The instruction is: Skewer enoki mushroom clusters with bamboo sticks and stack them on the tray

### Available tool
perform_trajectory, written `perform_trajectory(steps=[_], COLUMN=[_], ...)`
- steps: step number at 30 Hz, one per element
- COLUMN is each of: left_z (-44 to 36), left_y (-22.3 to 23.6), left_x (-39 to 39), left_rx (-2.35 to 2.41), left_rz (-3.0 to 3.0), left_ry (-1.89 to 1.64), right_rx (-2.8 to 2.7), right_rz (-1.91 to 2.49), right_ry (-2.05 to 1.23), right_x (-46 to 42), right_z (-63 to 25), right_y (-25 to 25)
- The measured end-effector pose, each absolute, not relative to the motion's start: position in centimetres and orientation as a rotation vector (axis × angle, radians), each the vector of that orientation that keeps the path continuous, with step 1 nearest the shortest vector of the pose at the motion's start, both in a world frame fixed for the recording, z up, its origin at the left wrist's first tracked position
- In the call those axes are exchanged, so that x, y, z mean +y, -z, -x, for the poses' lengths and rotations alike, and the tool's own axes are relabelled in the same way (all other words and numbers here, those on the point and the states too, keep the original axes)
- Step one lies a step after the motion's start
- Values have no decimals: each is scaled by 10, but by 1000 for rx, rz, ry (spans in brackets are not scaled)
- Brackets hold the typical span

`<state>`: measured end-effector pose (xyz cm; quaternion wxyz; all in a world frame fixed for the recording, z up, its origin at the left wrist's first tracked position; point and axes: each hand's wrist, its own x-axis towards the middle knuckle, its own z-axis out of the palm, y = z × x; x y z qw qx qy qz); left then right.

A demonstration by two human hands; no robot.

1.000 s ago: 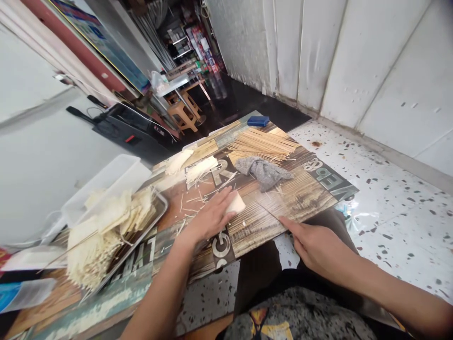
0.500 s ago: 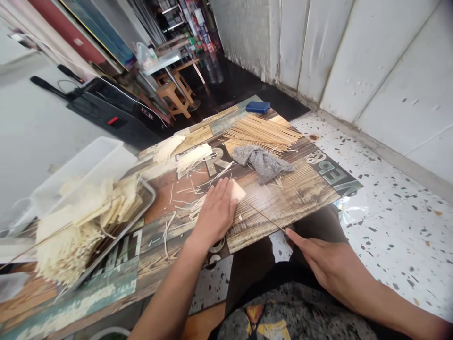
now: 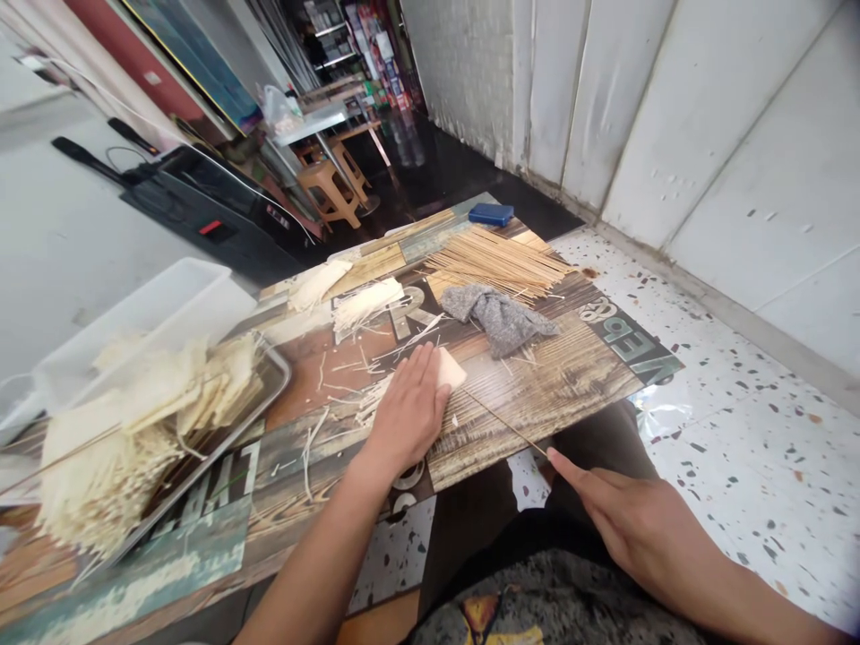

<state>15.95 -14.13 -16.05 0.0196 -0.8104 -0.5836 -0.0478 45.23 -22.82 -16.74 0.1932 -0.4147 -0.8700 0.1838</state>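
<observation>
My left hand lies flat, fingers stretched out, pressing down on a pale bundle of enoki mushrooms on the table. One end of it, a cream-coloured block, shows past my fingertips; the rest is under the palm. In my right hand a thin wooden skewer is pinched near its end, beyond the table's front edge. The skewer's far end meets the cream block; whether it has gone in cannot be made out. Loose pale strands lie around my left hand.
Beyond my hands are a grey cloth, a pile of skewers, a blue box and two pale bundles, one here. At left, a metal tray heaped with enoki stands by a translucent plastic tub.
The view has shifted slightly. Both hands keep nearly the same pose, the left flat on the bundle and the right on the skewer.
</observation>
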Motion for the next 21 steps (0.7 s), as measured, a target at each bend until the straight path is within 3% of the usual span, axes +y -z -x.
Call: perform_trajectory(steps=[21], left_z=[-159], left_y=[160], left_x=[-141], left_rx=[-1819], left_rz=[2524], left_ry=[190], right_rx=[-2453], right_rz=[1176], right_ry=[-506], right_x=[-227], right_z=[-449], right_y=[162])
